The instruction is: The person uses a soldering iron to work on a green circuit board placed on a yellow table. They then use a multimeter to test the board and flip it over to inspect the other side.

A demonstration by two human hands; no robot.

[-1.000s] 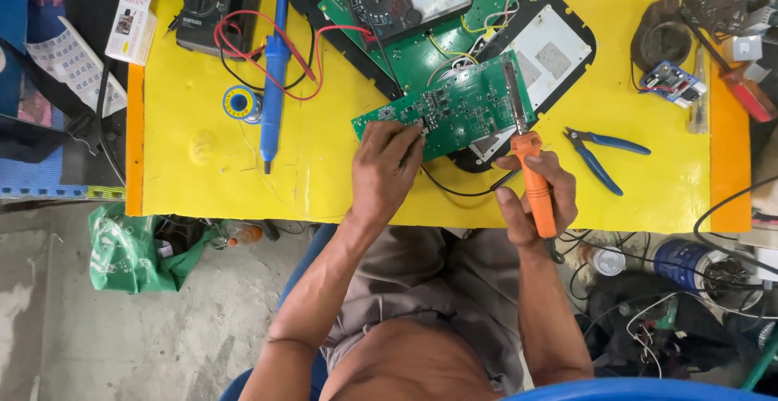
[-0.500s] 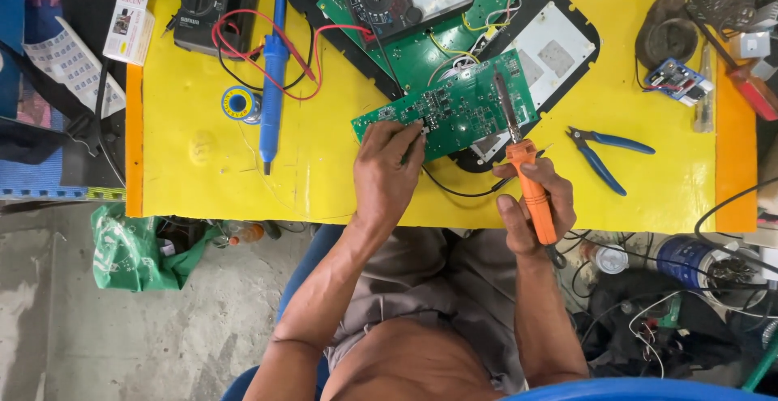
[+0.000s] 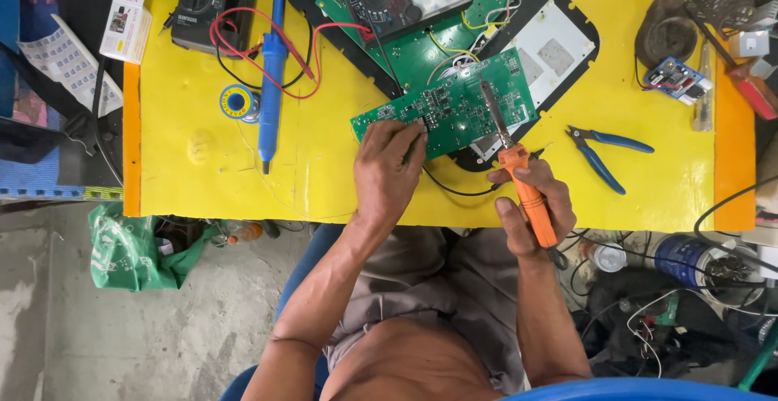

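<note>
Yellow-topped workbench [image 3: 203, 166]: left hand [image 3: 389, 170] pins the small green circuit board [image 3: 446, 109] beneath its fingertips, right hand [image 3: 531, 206] grips the orange-handled soldering iron [image 3: 523, 182], tip resting on the board; soldering appears underway, requiring steady tip placement.

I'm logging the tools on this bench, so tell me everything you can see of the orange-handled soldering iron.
The soldering iron has a bright orange handle, apparently plastic, and a slim grey metal shaft. The right hand grips the handle. The tool slants up and to the left, its tip over the small green circuit board, which the left hand steadies; actual contact is unclear. A dark cord leaves the handle's lower end.
</note>
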